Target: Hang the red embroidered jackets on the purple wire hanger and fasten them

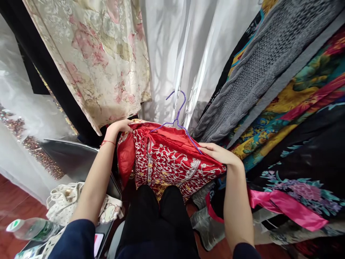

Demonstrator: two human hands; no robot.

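Observation:
A red garment [167, 158] with silver and gold embroidery hangs on a purple hanger [179, 115] in front of me. My left hand [120, 126] grips its left shoulder, fingers curled over the top edge. A red string circles that wrist. My right hand [215, 150] lies on the garment's right shoulder beside the hanger's arm, its fingers pressing the cloth. My legs in black trousers [161, 216] show below the garment.
A floral cream fabric [102, 61] hangs upper left, white sheer cloth [167, 54] behind. A grey knit [264, 61] and bright floral garments [304, 104] hang on the right, with a pink sash [285, 205]. At lower left are a bag [67, 201] and a plastic bottle [32, 228].

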